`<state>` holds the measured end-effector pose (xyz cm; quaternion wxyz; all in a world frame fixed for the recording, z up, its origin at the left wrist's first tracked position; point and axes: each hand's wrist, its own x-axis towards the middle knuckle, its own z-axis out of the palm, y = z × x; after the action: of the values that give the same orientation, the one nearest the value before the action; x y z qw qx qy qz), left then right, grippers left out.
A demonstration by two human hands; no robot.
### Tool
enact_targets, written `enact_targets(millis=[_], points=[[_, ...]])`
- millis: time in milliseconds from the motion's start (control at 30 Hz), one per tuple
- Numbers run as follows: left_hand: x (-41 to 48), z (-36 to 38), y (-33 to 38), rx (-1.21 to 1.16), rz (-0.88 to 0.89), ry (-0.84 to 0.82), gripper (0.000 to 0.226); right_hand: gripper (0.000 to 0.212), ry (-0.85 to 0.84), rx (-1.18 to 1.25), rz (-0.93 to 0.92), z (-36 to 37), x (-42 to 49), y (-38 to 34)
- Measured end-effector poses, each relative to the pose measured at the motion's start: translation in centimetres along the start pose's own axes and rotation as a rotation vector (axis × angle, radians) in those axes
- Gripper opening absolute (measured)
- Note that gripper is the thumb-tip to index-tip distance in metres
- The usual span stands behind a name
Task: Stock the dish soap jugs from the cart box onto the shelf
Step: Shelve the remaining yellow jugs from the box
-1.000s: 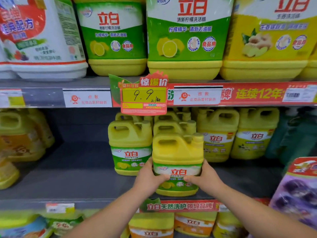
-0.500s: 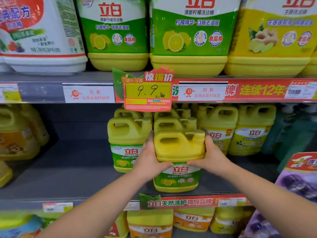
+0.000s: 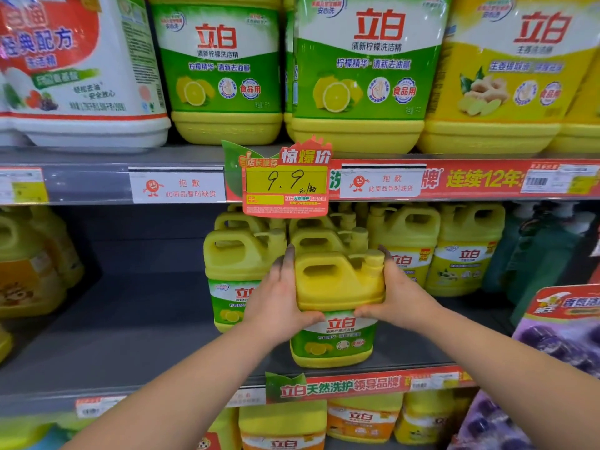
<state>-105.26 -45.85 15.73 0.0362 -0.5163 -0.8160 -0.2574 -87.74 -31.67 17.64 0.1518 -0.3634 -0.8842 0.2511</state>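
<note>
The dish soap jug point(image 3: 337, 287), yellow with a green lemon label, stands upright between the two hands at the front edge of the middle shelf point(image 3: 130, 336); whether its base fully rests on the board cannot be told. The left hand point(image 3: 276, 303) clasps its left side, fingers reaching up along the shoulder and thumb laid across the front just above the label. The right hand point(image 3: 399, 293) grips the opposite side by the cap, its thumb meeting the front the same way. Just beyond the left hand stands a matching neighbour jug point(image 3: 233, 254), with more behind it. Past the right hand stand the ginger-label jugs point(image 3: 467, 248). Above the hands hangs a price sign point(image 3: 285, 180) marked 9.9, and over it stand large jugs point(image 3: 224, 66) on the upper shelf. Purple packs point(image 3: 558, 345) sit to the right of the right forearm.
</note>
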Motion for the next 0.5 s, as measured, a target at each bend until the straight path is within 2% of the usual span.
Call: enact_targets(millis=[33,100,200,267,367,500], points=[[-0.1,-0.3,-0.1,0.040,0.025,0.003,0.127,0.131,0.005,-0.056,0.016,-0.2,-0.2,-0.3],[-0.2,-1.2,-0.2,0.131,0.097,0.027,0.120,0.133,0.071,-0.261,0.015,-0.9,-0.9,-0.9],[-0.4,-2.5,0.3,0.327,0.293,0.079,0.100,0.116,0.200,-0.656,-0.083,-2.1,-2.4,-1.7],[-0.8,-2.9,1.2,0.404,0.448,0.083,0.087,0.102,0.189,-0.819,-0.130,-2.5,-3.6,-2.2],[-1.8,-2.5,3.2,0.410,0.612,0.054,0.078,0.093,0.131,-0.884,-0.101,-2.6,-5.8,-2.6],[-3.4,-0.5,5.5,0.373,0.688,-0.029,0.078,0.090,0.100,-0.862,0.029,-2.1,-9.9,-2.2]])
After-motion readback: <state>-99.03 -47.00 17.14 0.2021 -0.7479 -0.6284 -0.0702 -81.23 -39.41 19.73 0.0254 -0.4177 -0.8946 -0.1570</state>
